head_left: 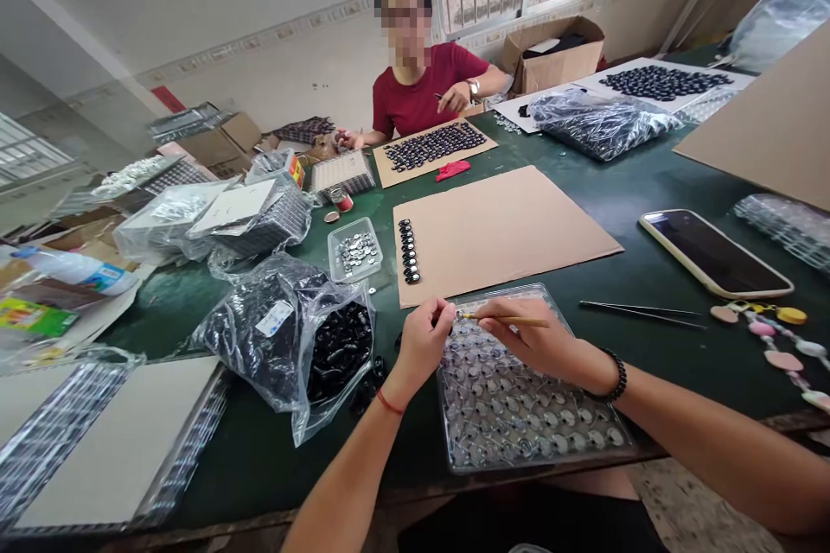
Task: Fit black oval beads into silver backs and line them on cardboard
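Note:
My right hand (535,337) is closed on a thin brush-like wooden stick (519,320), its tip pointing left toward my left hand. My left hand (424,341) is pinched at that tip; the small piece in its fingers is mostly hidden. Both hands are over the near-left part of a clear plastic tray (541,460) filled with rows of small round metal-and-clear parts. Just beyond lies a brown cardboard sheet (499,225) with a column of black oval pieces (408,251) along its left edge. Left of my left hand, an open plastic bag (272,337) spills shiny black pieces (342,346).
A clear box (355,251) holds small silver pieces, near a red-labelled jar (341,199). Tweezers (641,311), a phone (717,252) and a beaded strap (782,359) lie at right. Across the table (564,181), a person in red sits behind a board (382,166) of black pieces.

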Action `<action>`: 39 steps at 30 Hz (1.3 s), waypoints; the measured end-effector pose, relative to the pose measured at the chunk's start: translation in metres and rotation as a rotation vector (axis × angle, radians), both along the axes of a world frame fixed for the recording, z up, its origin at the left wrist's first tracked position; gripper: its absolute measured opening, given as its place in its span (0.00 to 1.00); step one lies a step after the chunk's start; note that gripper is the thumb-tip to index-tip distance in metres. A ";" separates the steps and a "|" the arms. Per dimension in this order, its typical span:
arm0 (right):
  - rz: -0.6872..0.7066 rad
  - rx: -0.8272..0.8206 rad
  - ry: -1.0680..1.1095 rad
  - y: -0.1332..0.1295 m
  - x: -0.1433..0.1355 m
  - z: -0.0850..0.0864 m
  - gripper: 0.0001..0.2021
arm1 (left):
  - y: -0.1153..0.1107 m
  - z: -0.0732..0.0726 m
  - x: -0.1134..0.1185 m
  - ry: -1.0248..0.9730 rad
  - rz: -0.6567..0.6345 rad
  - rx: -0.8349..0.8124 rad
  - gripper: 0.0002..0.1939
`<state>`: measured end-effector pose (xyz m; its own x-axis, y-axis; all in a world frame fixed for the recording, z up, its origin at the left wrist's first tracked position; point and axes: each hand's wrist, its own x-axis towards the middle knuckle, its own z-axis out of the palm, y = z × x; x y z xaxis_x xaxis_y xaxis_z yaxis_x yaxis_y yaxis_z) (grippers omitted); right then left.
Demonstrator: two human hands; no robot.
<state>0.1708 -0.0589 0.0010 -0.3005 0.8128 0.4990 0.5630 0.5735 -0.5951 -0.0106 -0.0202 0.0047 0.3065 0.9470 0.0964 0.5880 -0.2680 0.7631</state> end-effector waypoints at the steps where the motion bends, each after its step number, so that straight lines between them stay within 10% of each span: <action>1: -0.011 -0.010 0.009 0.000 0.000 0.000 0.11 | 0.001 0.001 -0.001 -0.026 0.013 0.002 0.16; 8: -0.057 -0.052 -0.030 0.002 0.001 0.001 0.13 | -0.005 0.002 -0.006 0.262 -0.075 0.332 0.17; 25: -0.028 -0.086 0.039 0.002 0.002 0.001 0.13 | -0.005 -0.006 0.000 0.542 -0.215 0.455 0.17; 30: -0.021 -0.144 0.025 0.003 0.003 0.000 0.13 | -0.006 -0.006 0.001 0.457 -0.135 0.320 0.17; 39: 0.009 -0.271 0.202 0.004 0.006 -0.005 0.14 | 0.012 -0.006 -0.010 -0.304 -0.097 -0.321 0.18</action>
